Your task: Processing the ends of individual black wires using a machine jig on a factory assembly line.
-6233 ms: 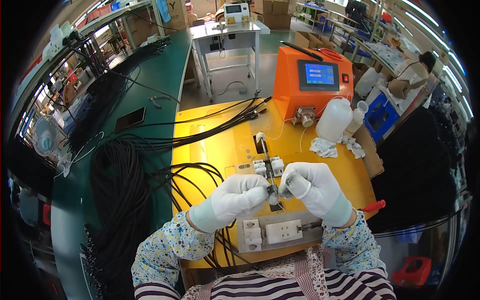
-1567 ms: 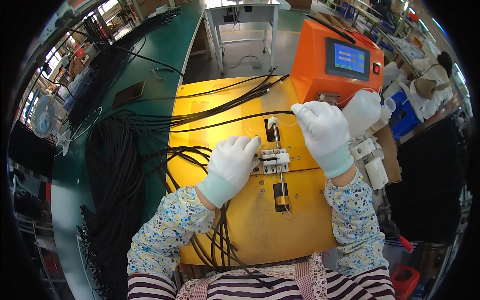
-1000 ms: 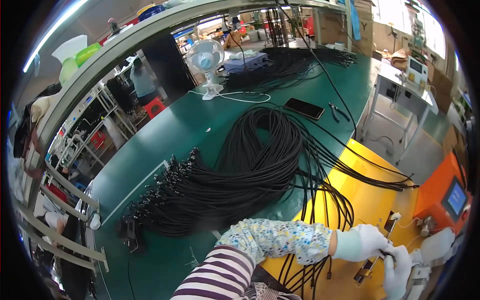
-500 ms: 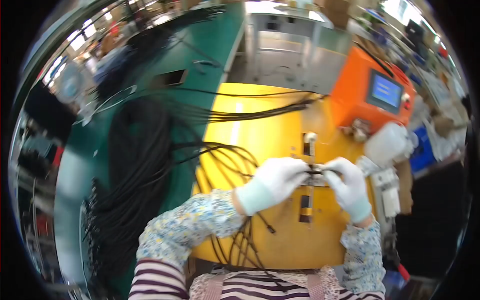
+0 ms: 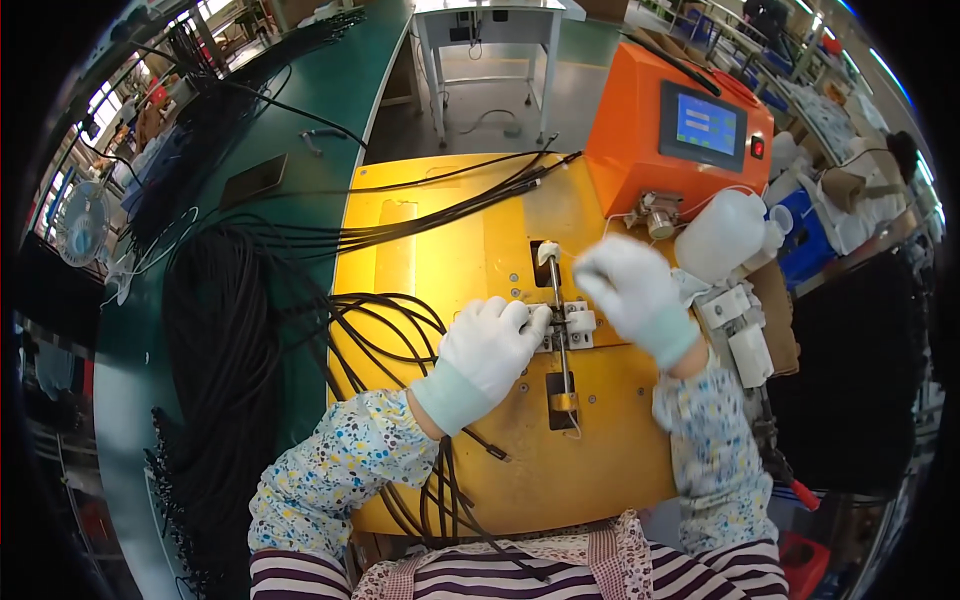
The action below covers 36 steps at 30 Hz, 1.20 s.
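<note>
My left hand (image 5: 490, 350), in a white glove, rests at the left side of a small metal clamp fixture (image 5: 580, 320). Its fingers are pinched on a black cable, mostly hidden by the glove. A metal rod (image 5: 561, 345) stands lengthwise over the fixture, with white material at its far end. Just right of and beyond the fixture, my gloved right hand (image 5: 635, 295) is raised and slightly blurred. Its fingers are curled in; anything between them is hidden. More black cables (image 5: 390, 305) lie in loops left of my left hand, some passing under my forearm.
An orange machine (image 5: 640, 130) with a touch screen stands at the far right of the yellow worktop (image 5: 450, 270). Beside it are a white plastic bottle (image 5: 720, 235) and a blue bin (image 5: 790, 235). A big black cable bundle (image 5: 220, 330) covers the green table (image 5: 310, 90) at left.
My right hand has moved off the fixture, up and away from me; before, both hands were at the fixture. My left hand stays at its left side. The view has shifted.
</note>
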Available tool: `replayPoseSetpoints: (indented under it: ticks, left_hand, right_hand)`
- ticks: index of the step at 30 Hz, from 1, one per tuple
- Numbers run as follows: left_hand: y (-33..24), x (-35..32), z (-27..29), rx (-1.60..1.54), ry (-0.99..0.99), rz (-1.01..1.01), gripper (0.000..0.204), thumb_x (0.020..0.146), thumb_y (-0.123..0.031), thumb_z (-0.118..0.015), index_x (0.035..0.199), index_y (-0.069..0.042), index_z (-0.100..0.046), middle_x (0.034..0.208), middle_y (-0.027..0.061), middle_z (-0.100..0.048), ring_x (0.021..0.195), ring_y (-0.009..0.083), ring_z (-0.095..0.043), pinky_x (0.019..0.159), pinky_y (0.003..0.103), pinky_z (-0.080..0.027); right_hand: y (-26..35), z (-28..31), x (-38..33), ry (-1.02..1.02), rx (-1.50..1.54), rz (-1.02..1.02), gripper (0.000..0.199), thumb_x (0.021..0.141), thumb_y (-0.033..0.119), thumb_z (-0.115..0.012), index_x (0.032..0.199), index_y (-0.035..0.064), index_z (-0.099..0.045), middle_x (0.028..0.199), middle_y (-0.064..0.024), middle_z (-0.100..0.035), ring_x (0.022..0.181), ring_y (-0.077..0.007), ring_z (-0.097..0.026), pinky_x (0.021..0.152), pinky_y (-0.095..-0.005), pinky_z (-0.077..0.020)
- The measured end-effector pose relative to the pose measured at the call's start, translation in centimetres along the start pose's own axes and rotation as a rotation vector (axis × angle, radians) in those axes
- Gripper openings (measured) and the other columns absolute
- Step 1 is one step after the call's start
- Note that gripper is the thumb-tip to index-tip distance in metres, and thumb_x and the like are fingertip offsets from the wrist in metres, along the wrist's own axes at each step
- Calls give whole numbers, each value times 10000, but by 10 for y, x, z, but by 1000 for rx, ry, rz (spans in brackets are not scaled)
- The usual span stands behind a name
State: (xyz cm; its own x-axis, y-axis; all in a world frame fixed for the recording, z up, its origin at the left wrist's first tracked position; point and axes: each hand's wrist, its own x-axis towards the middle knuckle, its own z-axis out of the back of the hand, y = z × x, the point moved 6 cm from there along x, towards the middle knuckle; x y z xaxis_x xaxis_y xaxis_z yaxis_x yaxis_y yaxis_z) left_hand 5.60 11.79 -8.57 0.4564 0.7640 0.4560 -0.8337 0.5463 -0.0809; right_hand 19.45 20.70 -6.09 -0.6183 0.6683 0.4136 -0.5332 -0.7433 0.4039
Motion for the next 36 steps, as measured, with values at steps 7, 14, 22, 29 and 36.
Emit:
replayPoseSetpoints:
  ticks: [7,14,22,29,36]
  left_hand:
    - [-2,4,-1,-21,-46,-42,356,776,-79,-600,1129,-61,-644,844,30,-531,755,210,-547,682,331,-457]
    - [3,1,1,-32,-54,-39,363,771,-66,-608,1131,-54,-647,837,36,-538,753,213,-549,679,332,-460]
    - [11,-2,-3,-92,-18,-13,343,774,-92,-617,1116,-64,-624,885,55,-547,819,236,-552,707,348,-461]
    - [30,5,1,-227,-67,148,300,741,-87,-689,1033,-79,-621,885,71,-578,828,278,-572,738,386,-465]
    - [30,5,-5,-141,79,81,275,740,-83,-700,1001,-82,-613,939,73,-597,882,288,-580,786,402,-462]
  right_hand:
    - [-20,-70,133,184,-711,205,137,862,125,-586,936,83,-694,927,-71,-681,888,-240,-670,762,-361,-523]
    - [-26,-99,144,649,-927,121,113,834,108,-593,873,95,-698,921,-67,-716,897,-231,-684,783,-331,-511]
    - [12,-14,122,19,-787,288,161,810,103,-603,957,141,-657,851,-26,-659,822,-203,-648,690,-316,-495]
    - [32,23,49,-195,-424,250,127,815,72,-614,935,109,-628,797,-42,-609,756,-250,-598,660,-354,-473]
    - [20,22,28,-225,-265,65,91,802,93,-661,889,76,-639,794,-68,-601,775,-284,-591,690,-382,-466]
